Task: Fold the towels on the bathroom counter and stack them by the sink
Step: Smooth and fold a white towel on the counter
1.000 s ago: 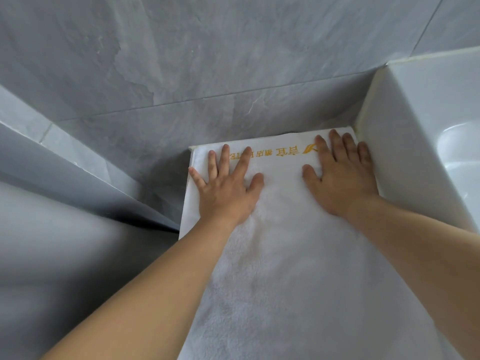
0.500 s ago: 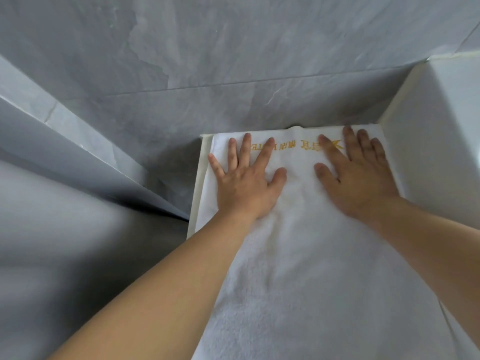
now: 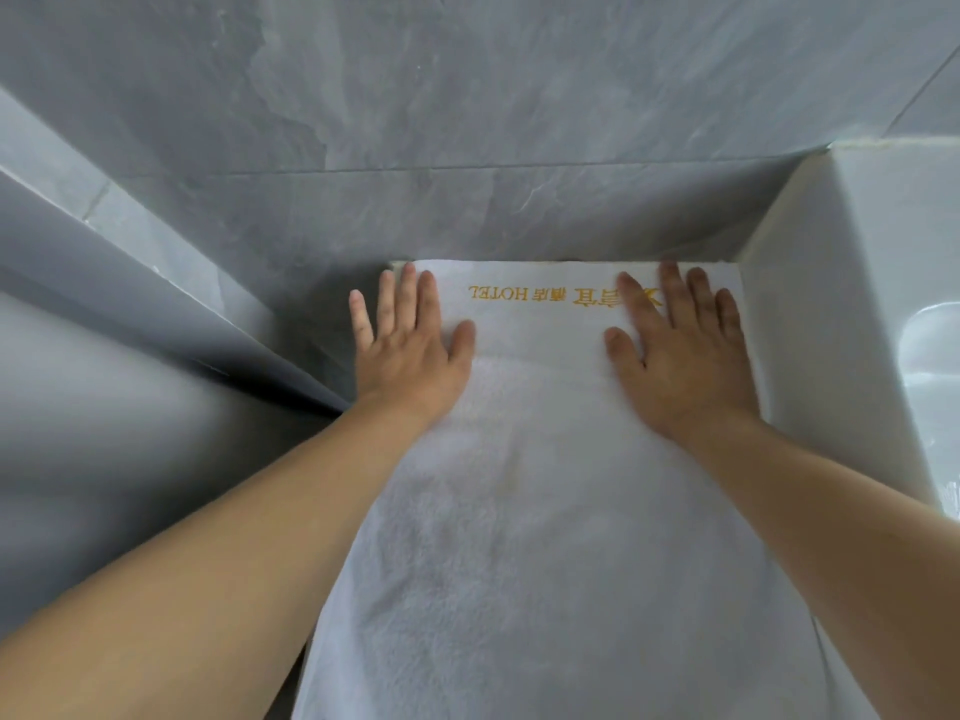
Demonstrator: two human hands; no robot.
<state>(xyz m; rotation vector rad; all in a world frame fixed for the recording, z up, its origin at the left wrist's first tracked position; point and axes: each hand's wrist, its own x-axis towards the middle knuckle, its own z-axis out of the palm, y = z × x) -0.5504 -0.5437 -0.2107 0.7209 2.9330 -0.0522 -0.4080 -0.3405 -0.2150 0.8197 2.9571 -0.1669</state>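
Two bare forearms reach forward over a white terry towel spread along a narrow bathroom counter, its near end running out of the bottom of the head view. Farther up, the left hand lies flat near the towel's left edge, fingers straight and slightly spread, the outer ones reaching past the towel's edge. The right hand presses flat near the right edge, fingers straight, just beside the white wall of the sink. Neither hand grasps anything; both palms appear set wide apart to smooth the cloth and hold it square before a fold. Between the fingertips runs gold embroidered lettering, upside down to the wearer and reading "HOTEL", partly covered by the right hand. The towel's far hem meets the grey marbled wall tiles, where the counter's edge barely shows.
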